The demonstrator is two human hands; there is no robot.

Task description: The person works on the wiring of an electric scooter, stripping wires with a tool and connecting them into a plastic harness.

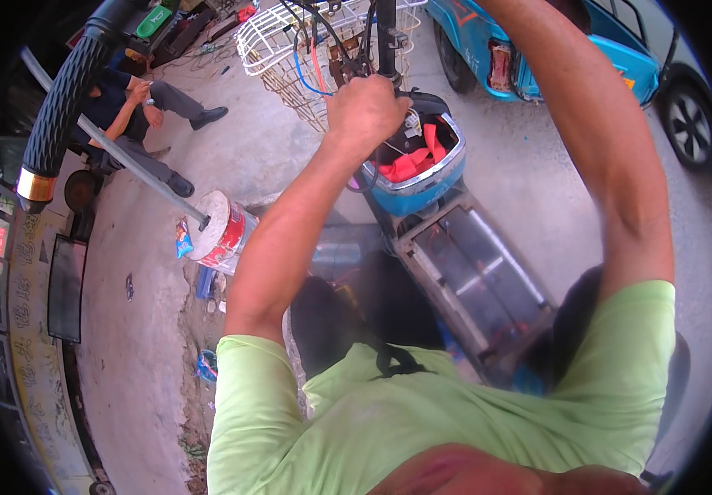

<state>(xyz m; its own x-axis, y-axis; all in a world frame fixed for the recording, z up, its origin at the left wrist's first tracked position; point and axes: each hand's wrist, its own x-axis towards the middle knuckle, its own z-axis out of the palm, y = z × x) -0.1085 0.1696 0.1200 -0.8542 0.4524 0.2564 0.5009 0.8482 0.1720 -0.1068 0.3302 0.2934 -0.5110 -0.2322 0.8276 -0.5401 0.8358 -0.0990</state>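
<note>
My left hand (368,111) is closed in front of the black steering column (386,37) of an electric scooter, among its loose wires (310,70). What its fingers grip, if anything, is hidden. My right arm (574,82) reaches up past the top edge, so that hand is out of sight. Just below my left hand is the scooter's blue front body (418,196), with a red cloth strip (413,163) inside its open top. A white wire basket (277,62) sits beyond the hand. A black handlebar grip (63,115) with a gold end shows at upper left.
The scooter's footboard frame (484,276) lies below, with dark boxes in it. A red and white bucket (225,231) holding a grey pole stands at left. Another person (137,115) sits beyond it. A blue three-wheeled vehicle (541,62) is parked at upper right.
</note>
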